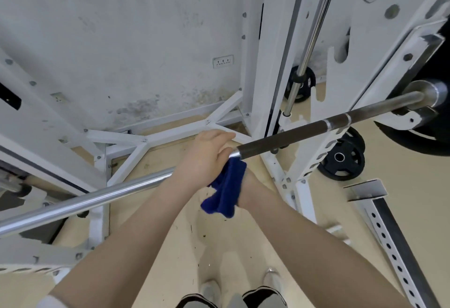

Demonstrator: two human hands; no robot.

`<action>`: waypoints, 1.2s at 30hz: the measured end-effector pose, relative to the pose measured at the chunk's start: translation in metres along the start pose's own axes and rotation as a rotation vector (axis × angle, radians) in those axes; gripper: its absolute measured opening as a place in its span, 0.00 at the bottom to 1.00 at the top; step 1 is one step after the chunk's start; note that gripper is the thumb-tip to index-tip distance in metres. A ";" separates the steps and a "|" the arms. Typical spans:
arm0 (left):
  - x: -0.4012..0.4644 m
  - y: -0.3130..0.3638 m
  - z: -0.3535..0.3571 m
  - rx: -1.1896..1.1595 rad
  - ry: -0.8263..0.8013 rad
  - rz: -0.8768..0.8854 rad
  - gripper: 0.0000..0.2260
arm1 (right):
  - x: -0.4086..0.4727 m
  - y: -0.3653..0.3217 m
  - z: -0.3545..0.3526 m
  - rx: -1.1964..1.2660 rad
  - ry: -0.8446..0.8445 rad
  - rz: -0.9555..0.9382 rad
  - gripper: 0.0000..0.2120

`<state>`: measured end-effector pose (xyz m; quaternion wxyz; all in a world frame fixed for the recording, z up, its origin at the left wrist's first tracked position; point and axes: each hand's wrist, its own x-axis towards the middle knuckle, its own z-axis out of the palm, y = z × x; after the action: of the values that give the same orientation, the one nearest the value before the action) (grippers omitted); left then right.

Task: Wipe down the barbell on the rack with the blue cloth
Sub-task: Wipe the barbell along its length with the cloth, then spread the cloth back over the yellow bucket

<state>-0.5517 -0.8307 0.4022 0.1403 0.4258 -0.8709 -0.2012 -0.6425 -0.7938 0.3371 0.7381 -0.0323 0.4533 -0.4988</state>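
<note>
Barbell (292, 132) on rack (270, 64), left hand (207, 154) gripping it, blue cloth (226, 188) beneath

One barbell (292, 134), one blue cloth (226, 190), two hands (207, 156), three weight plates (343, 159)

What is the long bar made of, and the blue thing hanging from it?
The barbell looks like metal: its left part is shiny and mirror-bright, while the stretch to the right is dark and dull, perhaps roughened for grip. The blue cloth looks like soft, fuzzy towel fabric, since it droops in folds under the left hand.
</note>
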 end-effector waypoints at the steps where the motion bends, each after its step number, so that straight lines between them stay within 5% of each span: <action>1: 0.000 -0.003 -0.002 -0.015 0.017 0.013 0.16 | -0.005 -0.004 -0.015 -0.045 -0.003 0.002 0.11; 5: -0.008 -0.015 -0.003 -0.082 0.112 0.106 0.13 | -0.027 -0.021 -0.074 -0.506 0.199 -0.178 0.09; 7: -0.013 -0.017 0.002 -0.141 0.134 0.157 0.12 | -0.039 -0.019 -0.086 -0.792 0.142 -0.254 0.08; 10: -0.018 -0.015 0.011 -0.238 0.089 0.265 0.12 | -0.048 -0.010 -0.093 -1.105 0.070 -0.281 0.19; 13: -0.025 -0.010 0.017 -0.285 0.031 0.365 0.10 | -0.058 -0.009 -0.084 -1.155 0.012 -0.369 0.24; 20: -0.046 -0.008 0.041 -0.479 -0.489 0.159 0.10 | -0.090 -0.029 -0.046 -1.215 -0.219 -0.482 0.17; 25: -0.051 -0.008 0.026 -0.655 -0.585 0.093 0.05 | -0.099 -0.049 -0.039 -1.267 -0.240 -0.494 0.19; 29: -0.051 -0.010 0.008 -0.528 -0.730 0.077 0.06 | -0.113 -0.064 -0.045 -1.487 -0.232 -0.441 0.19; 32: -0.055 -0.016 0.008 -0.440 -0.729 0.003 0.16 | -0.127 -0.080 -0.059 -1.672 -0.191 -0.394 0.13; 36: -0.069 -0.007 0.028 -0.553 -0.519 -0.152 0.11 | -0.133 -0.097 -0.087 -1.832 -0.072 -0.385 0.05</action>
<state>-0.5175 -0.7729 0.3693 0.0096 0.3702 -0.7562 -0.5395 -0.7844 -0.7049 0.4194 0.3433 -0.6909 0.6334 -0.0596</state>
